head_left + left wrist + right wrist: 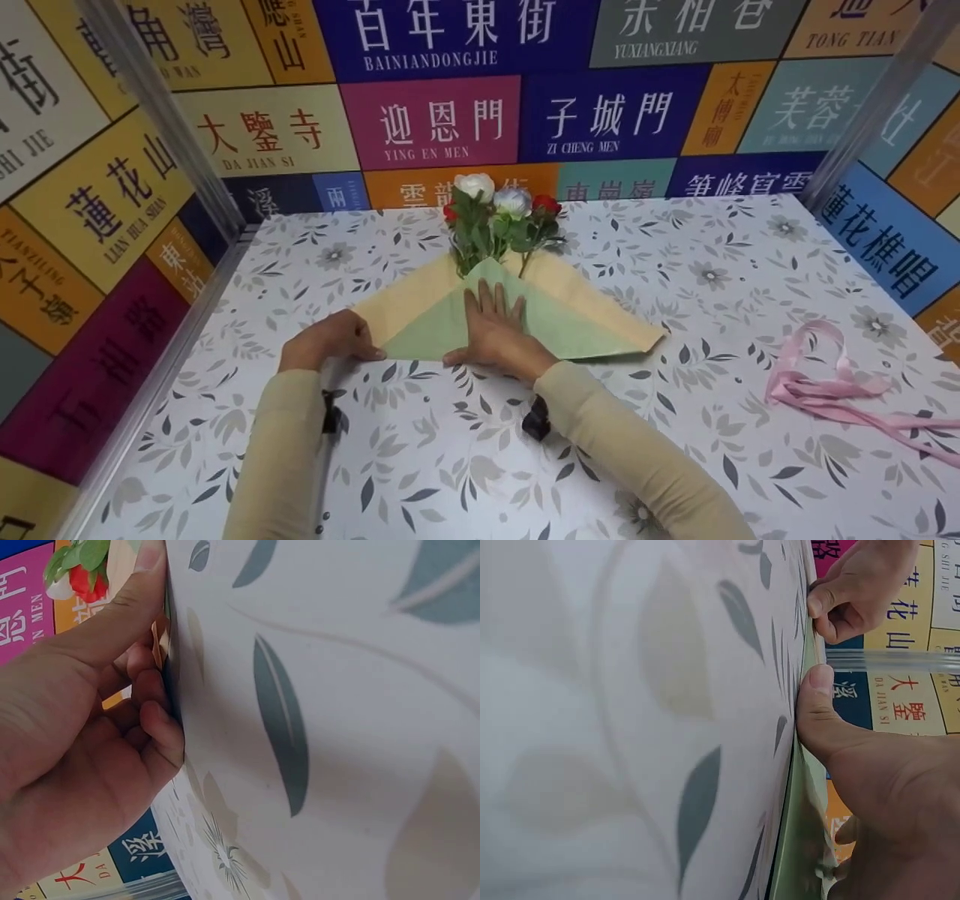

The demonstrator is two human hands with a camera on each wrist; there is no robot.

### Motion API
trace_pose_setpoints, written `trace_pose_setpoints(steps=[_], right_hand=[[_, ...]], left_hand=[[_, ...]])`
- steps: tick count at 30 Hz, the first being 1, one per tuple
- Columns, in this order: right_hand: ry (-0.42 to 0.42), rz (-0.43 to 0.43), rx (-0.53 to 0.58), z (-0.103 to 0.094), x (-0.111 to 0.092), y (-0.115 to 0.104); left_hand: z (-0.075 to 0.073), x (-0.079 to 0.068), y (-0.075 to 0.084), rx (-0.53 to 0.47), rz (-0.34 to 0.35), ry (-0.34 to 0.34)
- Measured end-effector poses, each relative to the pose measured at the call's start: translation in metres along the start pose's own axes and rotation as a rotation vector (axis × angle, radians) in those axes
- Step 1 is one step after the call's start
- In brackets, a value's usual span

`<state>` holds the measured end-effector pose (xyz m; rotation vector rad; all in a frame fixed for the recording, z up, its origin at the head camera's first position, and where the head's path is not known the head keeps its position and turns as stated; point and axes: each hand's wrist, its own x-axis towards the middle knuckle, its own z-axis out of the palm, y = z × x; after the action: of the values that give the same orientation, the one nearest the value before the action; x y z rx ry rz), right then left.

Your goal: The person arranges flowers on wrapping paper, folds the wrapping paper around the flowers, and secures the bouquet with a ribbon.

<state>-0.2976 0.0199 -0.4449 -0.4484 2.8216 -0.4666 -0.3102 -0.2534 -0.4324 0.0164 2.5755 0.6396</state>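
Observation:
Wrapping paper (427,334), green on its folded-up front and tan behind, lies on the table with a straight fold along its near edge. My right hand (499,337) rests on the green front with fingers spread, its thumb by the near edge. At the paper's left corner my left hand (330,339) pinches the edge between thumb and curled fingers (154,727). Out of the paper's top stick artificial roses: a white rose (474,185), a pale lilac rose (513,202) and a red rose (546,203), with green leaves. Their lower stems are hidden under the fold.
A loose pink ribbon (802,390) lies at the table's right. The table (300,270) has a leaf-patterned white cover. Panels printed with street names (442,120) stand behind it and at both sides, with a clear corner post (180,135) at left.

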Motion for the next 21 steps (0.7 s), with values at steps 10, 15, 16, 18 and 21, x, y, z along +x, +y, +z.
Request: trace_pose_setpoints(steps=[10,15,16,18,21], right_hand=[[-0.010,0.003,0.056,-0.005,-0.007,0.011],[-0.007,0.024,0.041,-0.005,-0.008,0.015],[-0.005,0.027,0.036,-0.005,-0.008,0.016],[-0.013,0.036,0.027,-0.005,-0.009,0.018],[-0.034,0.047,0.027,-0.005,-0.010,0.022]], left_hand=[[-0.001,-0.002,0.016,0.138,0.020,0.027],[-0.001,-0.002,0.025,0.227,-0.014,0.039],[-0.001,-0.001,0.024,0.227,-0.014,0.023],[-0.001,-0.001,0.021,0.215,-0.011,-0.018],[-0.001,-0.001,0.014,0.189,-0.025,-0.079]])
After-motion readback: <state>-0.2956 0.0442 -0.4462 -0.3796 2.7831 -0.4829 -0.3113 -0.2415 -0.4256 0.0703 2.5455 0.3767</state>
